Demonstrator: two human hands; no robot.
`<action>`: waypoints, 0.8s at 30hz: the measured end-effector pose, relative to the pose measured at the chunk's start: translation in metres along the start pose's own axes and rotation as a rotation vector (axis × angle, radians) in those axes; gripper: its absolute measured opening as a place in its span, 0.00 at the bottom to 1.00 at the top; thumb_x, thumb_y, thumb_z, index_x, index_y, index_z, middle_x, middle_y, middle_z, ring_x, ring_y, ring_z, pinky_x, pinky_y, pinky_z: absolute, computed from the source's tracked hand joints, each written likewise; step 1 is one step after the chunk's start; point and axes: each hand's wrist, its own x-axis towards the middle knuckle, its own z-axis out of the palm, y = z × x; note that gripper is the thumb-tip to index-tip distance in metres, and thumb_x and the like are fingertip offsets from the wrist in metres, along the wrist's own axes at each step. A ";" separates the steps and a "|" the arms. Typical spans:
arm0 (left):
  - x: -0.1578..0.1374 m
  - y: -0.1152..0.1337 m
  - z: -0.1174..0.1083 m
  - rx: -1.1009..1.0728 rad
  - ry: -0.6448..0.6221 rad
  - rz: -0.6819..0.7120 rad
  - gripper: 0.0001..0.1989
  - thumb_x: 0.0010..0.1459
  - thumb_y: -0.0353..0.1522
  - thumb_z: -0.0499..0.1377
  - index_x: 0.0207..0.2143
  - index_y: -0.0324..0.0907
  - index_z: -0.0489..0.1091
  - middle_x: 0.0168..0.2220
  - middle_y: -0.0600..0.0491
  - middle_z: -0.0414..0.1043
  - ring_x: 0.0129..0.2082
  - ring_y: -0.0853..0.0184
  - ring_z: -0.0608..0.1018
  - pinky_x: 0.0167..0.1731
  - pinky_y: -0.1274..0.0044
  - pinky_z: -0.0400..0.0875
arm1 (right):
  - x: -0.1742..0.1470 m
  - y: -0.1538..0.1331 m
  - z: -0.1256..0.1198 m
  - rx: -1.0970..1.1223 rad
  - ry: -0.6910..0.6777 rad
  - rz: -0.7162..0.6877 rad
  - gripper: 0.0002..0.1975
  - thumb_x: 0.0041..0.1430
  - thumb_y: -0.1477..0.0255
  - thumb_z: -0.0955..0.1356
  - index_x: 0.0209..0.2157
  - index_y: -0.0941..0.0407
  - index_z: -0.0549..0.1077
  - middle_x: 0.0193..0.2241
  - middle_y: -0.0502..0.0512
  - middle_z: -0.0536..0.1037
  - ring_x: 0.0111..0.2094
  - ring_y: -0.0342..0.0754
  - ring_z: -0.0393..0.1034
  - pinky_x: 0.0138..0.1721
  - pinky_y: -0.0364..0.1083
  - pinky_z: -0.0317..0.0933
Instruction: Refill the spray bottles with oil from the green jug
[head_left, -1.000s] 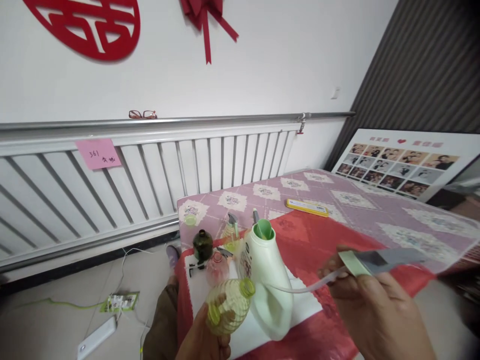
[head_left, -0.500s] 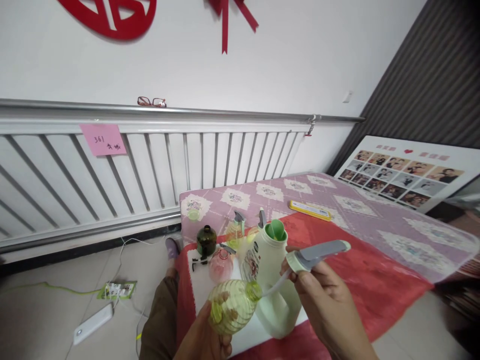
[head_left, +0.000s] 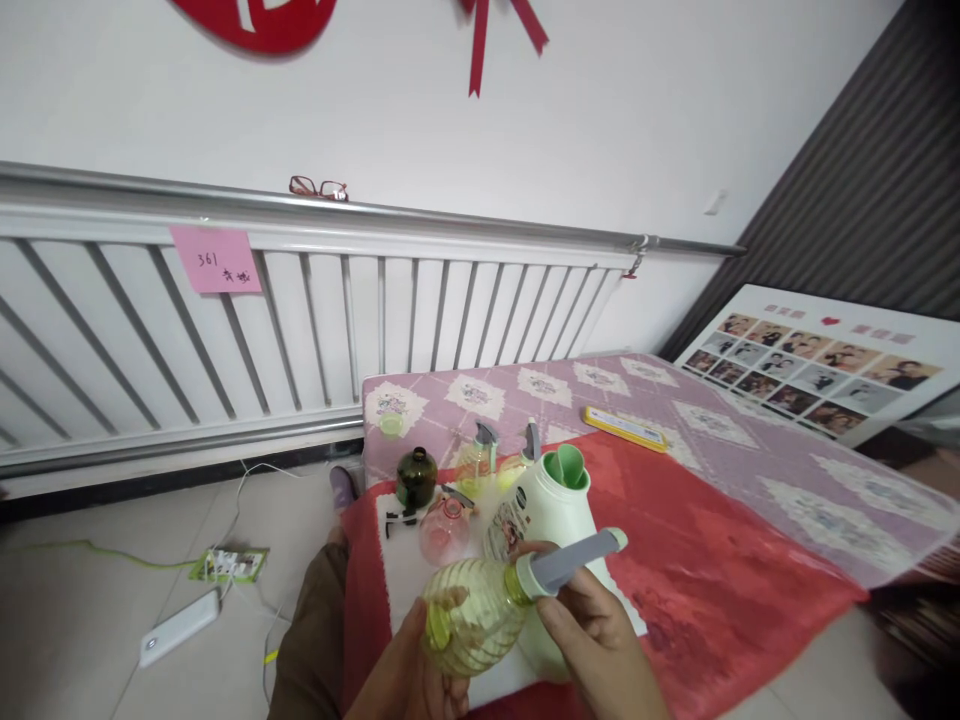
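My left hand (head_left: 420,670) is wrapped round a ribbed yellow-green clear bottle (head_left: 480,622), tipped on its side with its neck to the right. Between the fingers and thumb of my right hand (head_left: 592,630) is a grey and pale-green pump head (head_left: 570,563), set against the bottle's neck. I cannot tell whether it is screwed on. Right behind them stands a large pale-green jug (head_left: 555,505) with a green mouth. A round pink bottle (head_left: 444,532) and a dark green bottle (head_left: 416,480) stand to the left, with a black pump (head_left: 401,520) lying by them.
Two bottles with grey pumps, one of them a yellowish bottle (head_left: 474,468), stand behind the jug. A green cap (head_left: 390,426) and a yellow-edged box (head_left: 625,428) lie on the purple tablecloth (head_left: 540,385). A radiator (head_left: 420,310) borders the table; a power strip (head_left: 229,563) lies on the floor.
My right hand has moved left, bringing the pump head against the bottle's neck; its tube, seen entering the neck before, no longer shows outside. The view has shifted slightly.
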 end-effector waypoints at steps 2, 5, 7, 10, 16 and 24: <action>0.002 -0.001 -0.001 -0.009 0.013 -0.011 0.34 0.43 0.57 0.67 0.47 0.45 0.75 0.31 0.55 0.79 0.22 0.74 0.74 0.28 0.80 0.66 | -0.002 0.002 -0.001 -0.024 -0.017 0.005 0.19 0.47 0.56 0.76 0.39 0.52 0.82 0.37 0.58 0.84 0.38 0.56 0.79 0.42 0.51 0.73; 0.006 -0.003 -0.003 -0.012 0.035 -0.026 0.35 0.37 0.57 0.69 0.43 0.44 0.76 0.25 0.56 0.77 0.19 0.74 0.73 0.25 0.81 0.65 | -0.003 0.007 -0.005 -0.038 -0.010 0.005 0.19 0.49 0.57 0.75 0.40 0.52 0.82 0.38 0.58 0.84 0.41 0.57 0.79 0.43 0.51 0.73; 0.005 -0.004 -0.003 -0.012 0.040 -0.002 0.35 0.38 0.57 0.70 0.43 0.44 0.76 0.24 0.56 0.76 0.19 0.74 0.73 0.24 0.82 0.65 | -0.004 0.013 -0.009 -0.037 -0.013 0.004 0.18 0.51 0.57 0.74 0.41 0.51 0.81 0.40 0.58 0.84 0.43 0.57 0.79 0.44 0.50 0.72; 0.001 -0.003 0.001 -0.004 0.054 0.065 0.32 0.43 0.53 0.70 0.47 0.47 0.74 0.33 0.55 0.79 0.21 0.75 0.75 0.25 0.82 0.66 | -0.005 0.021 -0.014 -0.032 -0.027 -0.007 0.17 0.53 0.59 0.73 0.44 0.49 0.81 0.44 0.57 0.83 0.45 0.55 0.78 0.46 0.48 0.72; -0.005 -0.002 0.015 0.047 0.021 0.179 0.26 0.49 0.49 0.68 0.48 0.48 0.73 0.39 0.52 0.78 0.25 0.74 0.75 0.22 0.83 0.65 | -0.011 0.030 -0.021 -0.021 -0.026 -0.002 0.18 0.54 0.60 0.73 0.47 0.48 0.80 0.46 0.58 0.83 0.47 0.56 0.78 0.48 0.49 0.72; -0.008 -0.003 0.021 0.118 0.020 0.216 0.27 0.50 0.50 0.68 0.49 0.48 0.74 0.38 0.51 0.78 0.24 0.74 0.74 0.21 0.84 0.63 | -0.019 0.036 -0.026 -0.004 0.037 0.000 0.18 0.54 0.59 0.73 0.46 0.48 0.80 0.47 0.58 0.82 0.48 0.55 0.77 0.48 0.48 0.71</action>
